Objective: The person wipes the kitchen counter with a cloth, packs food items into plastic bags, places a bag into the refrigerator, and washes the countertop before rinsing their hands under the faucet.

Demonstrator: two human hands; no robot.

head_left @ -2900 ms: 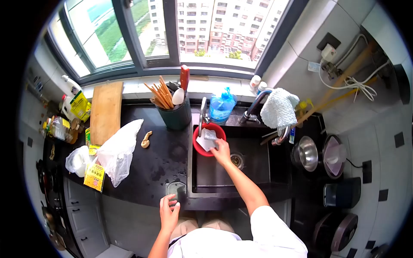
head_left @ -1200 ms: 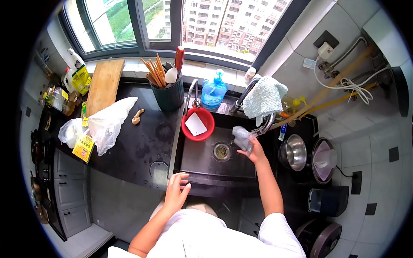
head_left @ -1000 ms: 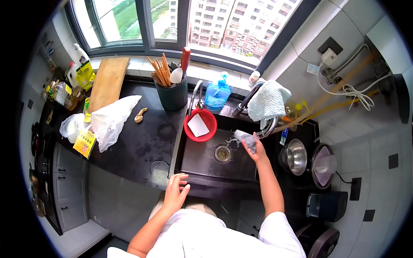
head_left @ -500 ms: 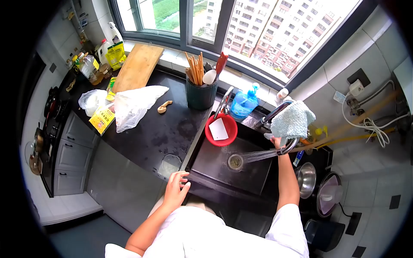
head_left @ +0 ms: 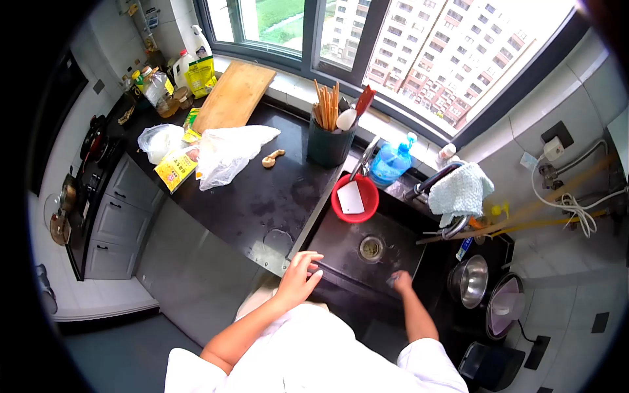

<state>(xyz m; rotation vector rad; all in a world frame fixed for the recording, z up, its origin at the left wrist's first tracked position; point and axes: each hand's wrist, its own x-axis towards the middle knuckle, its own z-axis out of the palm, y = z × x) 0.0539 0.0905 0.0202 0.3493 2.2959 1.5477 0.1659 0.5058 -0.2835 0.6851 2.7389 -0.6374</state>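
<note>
1. At the black sink (head_left: 337,247), the tap (head_left: 436,181) has stopped running; rinsing seems over.
2. Right hand (head_left: 403,282), now near the front edge, has fingers closed on a blurred grey wad (head_left: 393,280).
3. Left hand (head_left: 299,283): fingers apart, empty.

Daylight pours through the window (head_left: 367,49), bleaching the buildings (head_left: 452,62) outside; black swallows the corners, edges bow, the right hand (head_left: 402,282) blurs!

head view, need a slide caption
Right hand clutches a blurred grey wad at the sink; left hand hovers open; red bowl holds a white card.
</note>
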